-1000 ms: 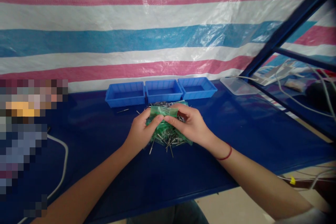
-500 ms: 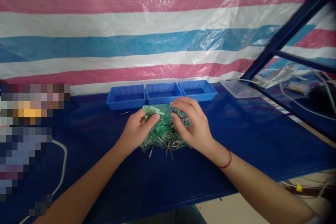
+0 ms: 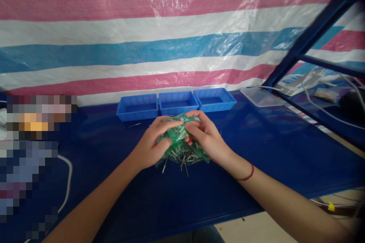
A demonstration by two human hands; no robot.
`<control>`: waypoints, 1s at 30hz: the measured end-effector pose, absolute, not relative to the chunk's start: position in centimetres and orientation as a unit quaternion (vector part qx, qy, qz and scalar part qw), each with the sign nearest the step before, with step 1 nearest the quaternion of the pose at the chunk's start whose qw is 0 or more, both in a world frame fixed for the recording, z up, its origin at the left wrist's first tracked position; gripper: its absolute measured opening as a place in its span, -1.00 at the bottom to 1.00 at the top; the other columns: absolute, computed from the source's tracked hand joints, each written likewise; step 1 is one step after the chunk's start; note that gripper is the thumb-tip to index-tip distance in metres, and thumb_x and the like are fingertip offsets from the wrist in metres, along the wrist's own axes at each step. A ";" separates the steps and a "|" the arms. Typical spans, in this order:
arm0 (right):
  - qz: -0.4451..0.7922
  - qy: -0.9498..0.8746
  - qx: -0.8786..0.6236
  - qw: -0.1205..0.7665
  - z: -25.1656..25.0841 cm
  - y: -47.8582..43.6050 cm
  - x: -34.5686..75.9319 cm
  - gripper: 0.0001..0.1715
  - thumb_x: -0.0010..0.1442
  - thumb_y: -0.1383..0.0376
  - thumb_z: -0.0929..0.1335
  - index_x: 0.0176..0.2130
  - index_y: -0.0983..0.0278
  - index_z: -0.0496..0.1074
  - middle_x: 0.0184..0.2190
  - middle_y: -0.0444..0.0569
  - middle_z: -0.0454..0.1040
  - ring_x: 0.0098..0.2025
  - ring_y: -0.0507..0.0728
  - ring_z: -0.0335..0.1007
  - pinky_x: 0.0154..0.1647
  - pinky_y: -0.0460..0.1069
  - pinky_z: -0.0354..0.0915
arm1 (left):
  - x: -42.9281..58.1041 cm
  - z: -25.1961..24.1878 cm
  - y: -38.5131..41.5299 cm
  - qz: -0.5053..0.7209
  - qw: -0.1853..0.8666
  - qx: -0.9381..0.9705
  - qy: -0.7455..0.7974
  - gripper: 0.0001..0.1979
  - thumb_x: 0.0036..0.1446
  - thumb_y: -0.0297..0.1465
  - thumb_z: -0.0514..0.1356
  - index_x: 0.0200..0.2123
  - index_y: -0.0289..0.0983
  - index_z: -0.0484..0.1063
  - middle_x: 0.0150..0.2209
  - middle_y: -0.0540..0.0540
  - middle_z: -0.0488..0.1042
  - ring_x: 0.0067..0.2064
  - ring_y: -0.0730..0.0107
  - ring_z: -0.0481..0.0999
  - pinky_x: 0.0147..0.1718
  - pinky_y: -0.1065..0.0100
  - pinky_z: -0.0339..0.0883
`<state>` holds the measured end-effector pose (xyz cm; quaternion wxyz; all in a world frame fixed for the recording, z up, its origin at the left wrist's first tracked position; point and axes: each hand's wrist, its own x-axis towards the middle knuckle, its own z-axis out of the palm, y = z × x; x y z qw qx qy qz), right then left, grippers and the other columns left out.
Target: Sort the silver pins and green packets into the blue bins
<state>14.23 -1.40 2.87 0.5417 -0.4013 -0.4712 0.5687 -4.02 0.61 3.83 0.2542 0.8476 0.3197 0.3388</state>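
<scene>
Well, the right hand (image 3: 207,136) pinches a green bag (image 3: 178,133) above a pile of pins (image 3: 186,157); the left hand (image 3: 151,144), fingers (image 3: 167,127) spread a bit, touches the bag.

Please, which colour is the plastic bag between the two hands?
The plastic bag is see-through green; it shows best in the head view.

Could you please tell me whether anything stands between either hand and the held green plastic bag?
Nothing visible does: the right hand pinches the green plastic bag, and the left hand appears to touch it. The rivet-like metal pins lie below, not between.
</scene>
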 end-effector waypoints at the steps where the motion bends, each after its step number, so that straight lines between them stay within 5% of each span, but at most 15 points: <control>1: 0.552 -0.490 -0.399 0.544 2.7 -1.4 14.2 -0.62 0.13 0.16 0.39 -0.14 0.20 0.18 -0.60 -0.28 0.32 -0.61 -0.03 0.31 -0.61 -0.13 0.23 | -3.9 3.8 0.7 0.334 0.288 0.834 0.330 -0.61 0.15 -0.51 0.04 0.03 -0.16 0.42 -0.05 -0.10 0.44 -0.16 0.31 0.45 -0.20 0.30 0.33; 5: 0.510 -0.539 -0.387 0.547 2.3 -1.3 14.2 -0.64 0.19 0.12 0.33 -0.10 0.19 0.16 -0.52 -0.24 0.38 -0.56 -0.03 0.33 -0.56 -0.11 0.26 | -4.1 3.1 1.9 0.392 0.279 0.759 0.438 -0.75 0.20 -0.31 0.12 -0.09 -0.19 0.47 -0.18 -0.05 0.52 -0.33 0.39 0.42 -0.32 0.36 0.28; 10: 0.473 -0.543 -0.403 0.565 2.4 -1.3 14.3 -0.65 0.19 0.12 0.33 -0.11 0.19 0.16 -0.45 -0.19 0.40 -0.53 -0.04 0.31 -0.52 -0.09 0.27 | -6.9 2.8 5.7 0.503 0.158 0.649 0.548 -0.58 0.21 -0.16 0.09 0.05 -0.24 0.40 -0.09 -0.15 0.50 -0.20 0.28 0.45 -0.23 0.33 0.30; 13: 0.470 -0.550 -0.399 0.563 2.3 -1.3 14.4 -0.67 0.18 0.17 0.33 -0.11 0.19 0.16 -0.44 -0.20 0.37 -0.52 -0.04 0.30 -0.51 -0.09 0.26 | -8.7 2.9 7.1 0.377 0.029 0.689 0.618 -0.54 0.21 -0.15 0.08 0.09 -0.26 0.40 -0.16 -0.20 0.49 -0.11 0.11 0.41 -0.08 0.15 0.25; 17: 0.433 -0.595 -0.411 0.538 2.2 -1.3 14.6 -0.78 0.20 0.25 0.28 -0.13 0.22 0.21 -0.46 -0.18 0.34 -0.50 -0.02 0.26 -0.50 -0.08 0.21 | -9.4 2.9 7.0 0.248 -0.098 0.696 0.667 -0.58 0.22 -0.12 0.04 0.00 -0.17 0.49 -0.09 -0.25 0.38 -0.04 -0.07 0.32 -0.12 0.03 0.23; 20: 0.314 -0.714 -0.428 0.455 2.4 -1.4 15.0 -0.93 0.19 0.35 0.25 -0.26 0.26 0.32 -0.46 -0.13 0.37 -0.46 0.01 0.26 -0.41 -0.05 0.21 | -9.2 2.9 6.5 0.263 -0.128 0.689 0.663 -0.62 0.22 -0.15 0.03 -0.04 -0.15 0.51 -0.09 -0.24 0.35 -0.05 -0.05 0.31 -0.15 0.07 0.23; 25: 0.060 -0.874 -0.414 0.248 2.6 -1.5 15.6 -0.86 0.12 0.30 0.35 -0.28 0.30 0.45 -0.31 0.03 0.43 -0.18 0.17 0.26 -0.12 0.09 0.17 | -8.5 3.3 5.9 0.320 -0.125 0.718 0.606 -0.70 0.21 -0.23 0.07 -0.16 -0.19 0.55 -0.16 -0.17 0.40 -0.08 0.09 0.34 -0.06 0.12 0.19; 30: -0.015 -0.883 -0.420 0.212 2.3 -1.3 15.5 -0.78 0.21 0.23 0.33 -0.20 0.32 0.47 -0.27 0.06 0.40 -0.15 0.19 0.22 -0.14 0.07 0.16 | -7.2 3.5 4.8 0.307 -0.039 0.830 0.464 -0.75 0.23 -0.37 0.05 -0.19 -0.23 0.52 -0.24 -0.12 0.44 -0.14 0.22 0.40 -0.04 0.17 0.20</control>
